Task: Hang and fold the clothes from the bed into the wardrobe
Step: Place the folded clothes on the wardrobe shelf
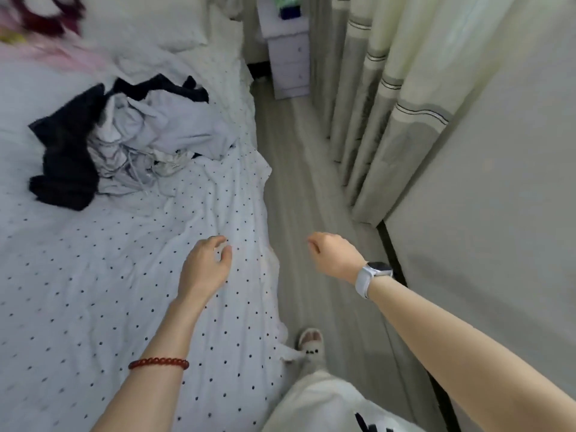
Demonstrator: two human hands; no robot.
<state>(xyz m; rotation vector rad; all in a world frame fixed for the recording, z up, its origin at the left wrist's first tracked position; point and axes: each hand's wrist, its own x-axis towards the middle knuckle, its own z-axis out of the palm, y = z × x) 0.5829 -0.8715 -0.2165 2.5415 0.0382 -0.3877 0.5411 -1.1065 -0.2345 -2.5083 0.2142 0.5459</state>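
Narrow floor strip between bed edge and curtain, clothes pile well ahead; left hand and right hand loosely curled, holding nothing.

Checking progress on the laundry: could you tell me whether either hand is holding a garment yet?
No, the left hand and right hand are both empty.

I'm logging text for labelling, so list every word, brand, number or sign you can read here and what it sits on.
Nothing here reads as text.
Smartwatch on the right wrist: screen dark, nothing showing.
Green and blue item on the nightstand: any printing is too blurred to read.
Black marks on the white garment at the bottom edge: cut off by the frame, unreadable.
Bedsheet: dots only, no lettering.
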